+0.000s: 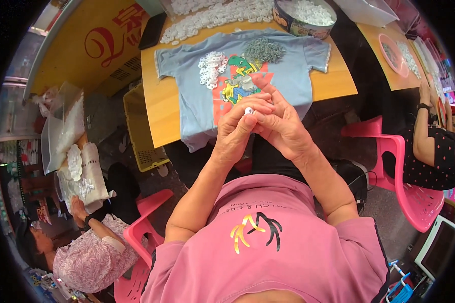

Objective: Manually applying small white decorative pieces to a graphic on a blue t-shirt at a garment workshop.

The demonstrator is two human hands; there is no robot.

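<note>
Your left hand (236, 127) and right hand (279, 126) meet above the tabletop (159, 96) edge, fingers closed together on one small white ring (248, 110). One blue T-shirt (192, 70) carries two piles: white rings (212, 68) and grey parts (263, 50).

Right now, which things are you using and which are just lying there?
In use:
left hand
right hand
small white piece pinched between them
white pieces pile
grey pieces pile
blue T-shirt under the piles

Lying about:
black phone
round tin
yellow crate
</note>
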